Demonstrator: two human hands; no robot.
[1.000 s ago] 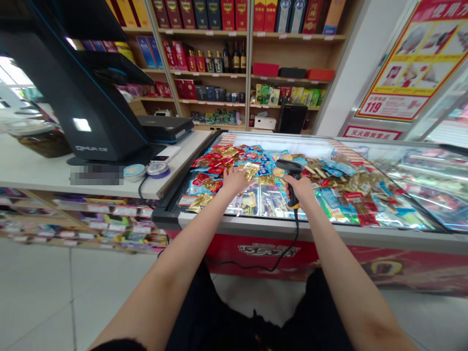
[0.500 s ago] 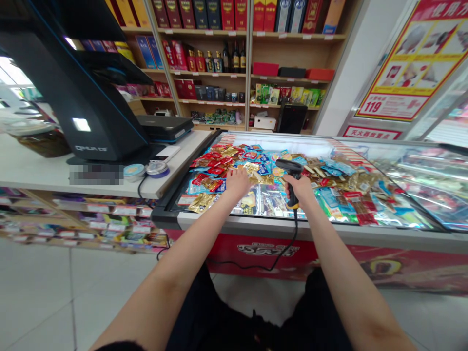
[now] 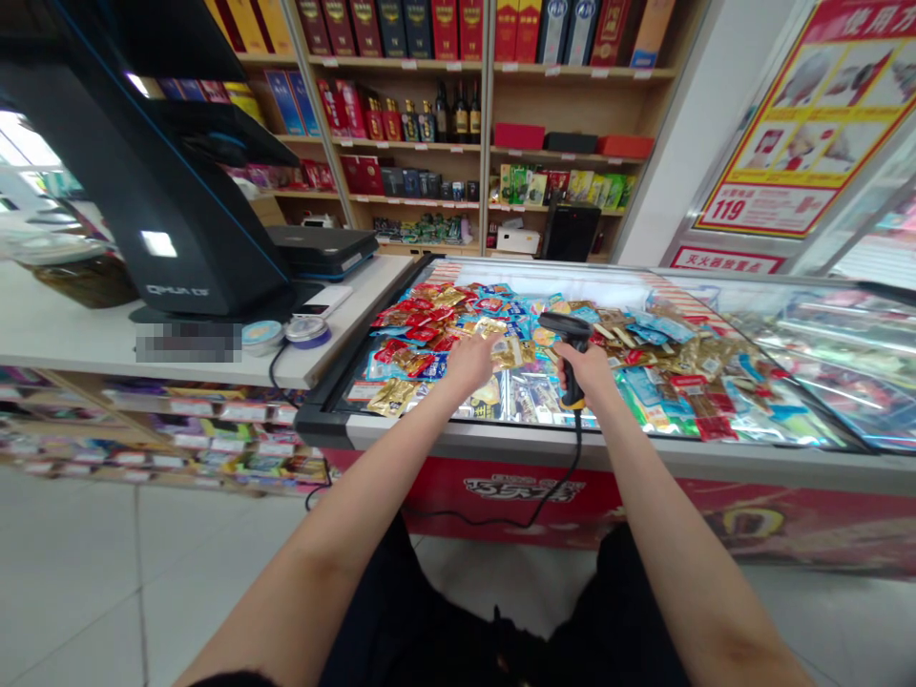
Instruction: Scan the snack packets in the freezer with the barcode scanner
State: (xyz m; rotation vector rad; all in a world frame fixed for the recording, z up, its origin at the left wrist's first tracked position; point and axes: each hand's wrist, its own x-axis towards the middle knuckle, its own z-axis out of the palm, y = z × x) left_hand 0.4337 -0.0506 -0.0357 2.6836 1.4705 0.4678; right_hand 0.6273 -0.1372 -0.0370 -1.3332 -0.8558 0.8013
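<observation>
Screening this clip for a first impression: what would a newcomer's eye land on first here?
Most striking is the heap of colourful snack packets spread over a glass-topped chest freezer in the middle of the view. Above it, the right hand grips a black handheld barcode scanner, while the open left hand reaches over the packets. Behind, wooden shelves of boxed liquor and bottles fill the top of the view.

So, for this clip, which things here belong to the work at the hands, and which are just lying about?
In use:
- left hand, over foil snack packets
- right hand, gripping a corded handheld barcode scanner

Just around:
- glass-topped chest freezer, under the packets
- point-of-sale terminal
- wooden shelves of boxed liquor
</observation>
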